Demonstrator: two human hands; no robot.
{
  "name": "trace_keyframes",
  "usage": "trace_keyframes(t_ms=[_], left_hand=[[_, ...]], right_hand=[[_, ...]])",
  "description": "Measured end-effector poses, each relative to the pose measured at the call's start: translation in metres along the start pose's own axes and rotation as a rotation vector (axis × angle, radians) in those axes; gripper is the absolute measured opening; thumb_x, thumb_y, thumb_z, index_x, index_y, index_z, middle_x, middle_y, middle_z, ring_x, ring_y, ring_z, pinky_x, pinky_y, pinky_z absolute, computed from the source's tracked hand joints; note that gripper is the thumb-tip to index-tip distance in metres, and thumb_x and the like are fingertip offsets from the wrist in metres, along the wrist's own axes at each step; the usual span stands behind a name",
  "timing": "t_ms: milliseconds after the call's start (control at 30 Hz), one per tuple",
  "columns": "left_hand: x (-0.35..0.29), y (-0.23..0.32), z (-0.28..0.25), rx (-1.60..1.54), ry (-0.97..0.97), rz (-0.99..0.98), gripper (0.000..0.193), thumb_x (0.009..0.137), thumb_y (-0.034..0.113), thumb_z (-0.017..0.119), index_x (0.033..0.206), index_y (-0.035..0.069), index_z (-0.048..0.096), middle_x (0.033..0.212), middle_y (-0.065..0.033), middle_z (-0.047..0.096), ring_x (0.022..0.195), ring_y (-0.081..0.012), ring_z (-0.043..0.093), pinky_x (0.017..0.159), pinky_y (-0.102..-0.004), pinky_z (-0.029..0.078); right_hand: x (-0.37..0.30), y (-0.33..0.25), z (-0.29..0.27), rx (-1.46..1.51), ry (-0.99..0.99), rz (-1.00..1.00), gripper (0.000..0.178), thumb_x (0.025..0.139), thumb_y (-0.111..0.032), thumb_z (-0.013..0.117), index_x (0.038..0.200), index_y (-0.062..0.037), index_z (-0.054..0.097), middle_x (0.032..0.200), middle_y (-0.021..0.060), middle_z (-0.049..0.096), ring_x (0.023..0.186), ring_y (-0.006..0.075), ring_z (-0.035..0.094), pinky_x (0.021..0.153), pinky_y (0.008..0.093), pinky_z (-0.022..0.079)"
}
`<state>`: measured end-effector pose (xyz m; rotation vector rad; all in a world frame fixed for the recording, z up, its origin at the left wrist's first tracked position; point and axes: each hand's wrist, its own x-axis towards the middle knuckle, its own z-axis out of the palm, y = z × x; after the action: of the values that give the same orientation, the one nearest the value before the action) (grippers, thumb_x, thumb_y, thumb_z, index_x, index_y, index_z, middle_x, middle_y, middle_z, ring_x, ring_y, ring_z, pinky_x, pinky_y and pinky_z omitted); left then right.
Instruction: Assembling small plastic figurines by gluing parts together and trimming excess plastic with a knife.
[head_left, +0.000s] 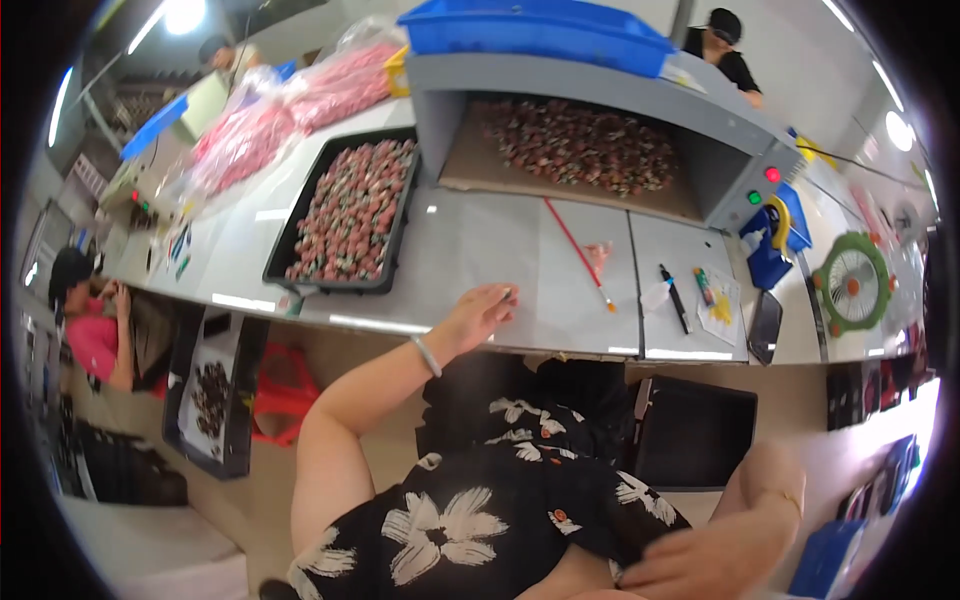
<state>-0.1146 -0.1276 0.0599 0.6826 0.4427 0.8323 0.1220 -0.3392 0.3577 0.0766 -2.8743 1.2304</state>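
Head view: we rest our left hand [483,312] flat, fingers spread and holding nothing, on the grey desk [480,250] beside the black tray of pink sweets [350,212]; our right hand [690,560], blurred, lies on our lap, grip unclear.

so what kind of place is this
Probably a small factory or packing workshop. A grey metal tunnel machine holds a bed of small reddish pieces, a black rectangular tray of the same pieces lies on the long pale workbench, and other people work nearby.
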Motion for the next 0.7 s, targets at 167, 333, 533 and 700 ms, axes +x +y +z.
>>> trace_keyframes(t_ms=[167,333,533,700], left_hand=[[0.019,-0.002,-0.028,0.019,-0.007,0.005,0.028,0.087,0.025,0.053,0.103,0.002,0.055,0.079,-0.0005,0.054,0.087,-0.0122,0.051,0.078,-0.0290,0.042],[0.029,-0.007,-0.054,0.021,-0.060,0.032,0.030,0.087,0.026,0.053,0.104,0.001,0.054,0.080,-0.0007,0.053,0.089,-0.0121,0.051,0.078,-0.0285,0.041],[0.039,-0.006,-0.041,0.066,-0.034,0.037,0.034,0.086,0.028,0.054,0.105,-0.001,0.053,0.082,-0.0016,0.052,0.082,-0.0104,0.050,0.079,-0.0285,0.041],[0.045,-0.009,-0.043,0.008,-0.014,0.027,0.035,0.086,0.027,0.054,0.107,-0.001,0.052,0.084,-0.0032,0.053,0.074,-0.0084,0.048,0.080,-0.0284,0.042]], right_hand=[[-0.007,-0.005,0.040,-0.100,-0.306,-0.115,0.033,0.081,-0.017,0.046,0.110,-0.0036,0.052,0.107,0.0161,0.053,0.100,0.0319,0.048,0.086,0.0423,0.037],[-0.008,0.014,0.049,0.387,-0.194,-0.198,0.036,0.085,-0.018,0.043,0.119,-0.0088,0.048,0.114,0.0157,0.052,0.109,0.0336,0.045,0.095,0.0444,0.032],[-0.012,0.128,0.009,0.402,0.216,-0.239,0.015,0.084,-0.014,0.039,0.079,-0.0088,0.052,0.084,0.0140,0.054,0.081,0.0309,0.053,0.071,0.0401,0.043],[0.001,0.242,0.076,0.556,0.546,0.380,0.031,0.079,-0.003,0.055,0.110,-0.0035,0.055,0.110,0.0097,0.054,0.103,0.0243,0.049,0.081,0.0330,0.043]])
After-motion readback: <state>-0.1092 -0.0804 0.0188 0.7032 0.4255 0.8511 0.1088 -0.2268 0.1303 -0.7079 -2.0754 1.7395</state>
